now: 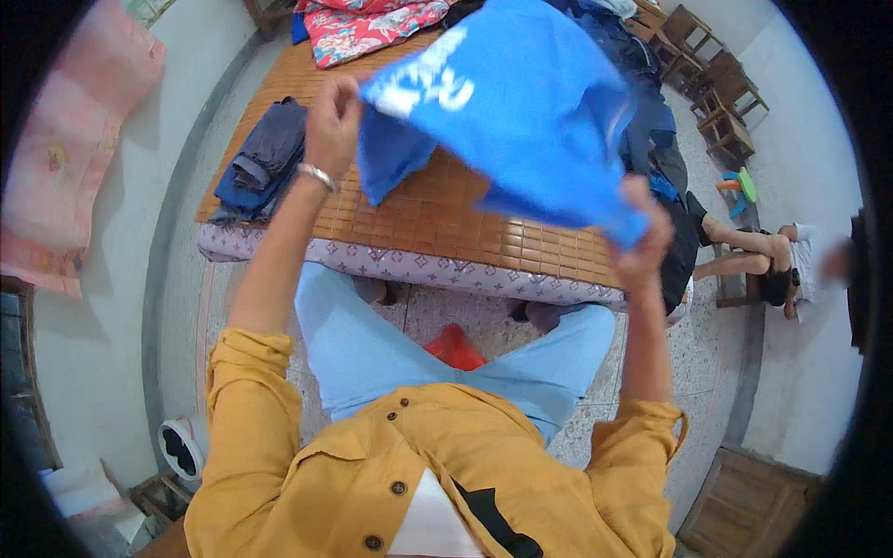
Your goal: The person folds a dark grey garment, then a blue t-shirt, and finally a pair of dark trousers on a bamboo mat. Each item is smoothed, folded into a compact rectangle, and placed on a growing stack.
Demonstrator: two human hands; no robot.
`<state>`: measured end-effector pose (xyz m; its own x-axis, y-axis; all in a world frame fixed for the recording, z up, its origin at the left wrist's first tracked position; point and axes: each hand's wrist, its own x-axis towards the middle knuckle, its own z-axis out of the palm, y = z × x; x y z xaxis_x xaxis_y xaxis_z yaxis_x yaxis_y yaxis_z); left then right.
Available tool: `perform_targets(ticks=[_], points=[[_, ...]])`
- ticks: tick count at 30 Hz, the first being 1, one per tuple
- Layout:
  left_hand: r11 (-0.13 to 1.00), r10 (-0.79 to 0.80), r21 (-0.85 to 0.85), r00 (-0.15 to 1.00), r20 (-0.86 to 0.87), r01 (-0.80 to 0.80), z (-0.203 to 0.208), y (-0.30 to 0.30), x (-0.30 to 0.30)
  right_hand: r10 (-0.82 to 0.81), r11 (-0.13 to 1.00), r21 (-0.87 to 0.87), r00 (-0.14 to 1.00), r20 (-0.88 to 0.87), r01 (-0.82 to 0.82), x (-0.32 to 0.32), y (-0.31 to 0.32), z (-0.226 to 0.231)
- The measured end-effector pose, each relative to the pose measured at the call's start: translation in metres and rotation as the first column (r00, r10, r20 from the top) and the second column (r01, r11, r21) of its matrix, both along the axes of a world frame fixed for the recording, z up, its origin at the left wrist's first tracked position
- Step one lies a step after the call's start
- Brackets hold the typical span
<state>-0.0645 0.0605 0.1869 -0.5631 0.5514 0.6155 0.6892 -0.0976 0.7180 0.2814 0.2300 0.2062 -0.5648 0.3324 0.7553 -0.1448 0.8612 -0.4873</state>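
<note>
A bright blue T-shirt-like garment (521, 102) with a white print hangs stretched in the air between my hands, smeared a little by motion. My left hand (333, 126), with a silver bangle at the wrist, pinches its left edge beside the print. At the lower right corner my right hand (644, 232) is closed on the cloth. Below the garment lies a brown slatted mat (372, 228) on a bed with a patterned pale cover (400, 267). Folded dark trousers (270, 153) are stacked on the mat left of my left hand.
A red floral cloth (372, 28) lies at the bed's far end. Dark clothes (656, 139) are heaped along its right side. Wooden stools (721, 93) stand by the right wall, and a person (777, 260) sits there. Between my knees is something red (454, 349).
</note>
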Motion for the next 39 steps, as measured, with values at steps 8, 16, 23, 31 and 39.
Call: perform_targets(ticks=[8,16,23,31,39], points=[[0.838,-0.062,-0.394,0.782,0.620,0.379,-0.204,-0.094,0.079,0.130,0.922,-0.371,0.816,0.564,0.110,0.022,-0.069,-0.183],[0.848,-0.058,0.166,-0.222,0.973,0.504,-0.180,-0.086,0.179,0.530,0.785,-0.599,0.677,0.512,-0.161,-0.022,-0.138,-0.132],[0.909,-0.056,0.124,-0.179,0.982,0.397,-0.172,-0.100,0.174,0.349,0.687,-0.721,0.827,0.440,0.094,-0.041,-0.088,-0.141],[0.881,-0.146,0.054,0.162,0.976,0.470,-0.158,-0.114,0.176,-0.454,0.885,0.076,0.815,0.359,0.460,-0.064,-0.018,-0.218],[0.774,0.013,-0.394,0.609,0.793,0.496,-0.176,-0.110,0.176,-0.388,0.920,0.202,0.701,0.598,0.337,-0.072,0.027,-0.221]])
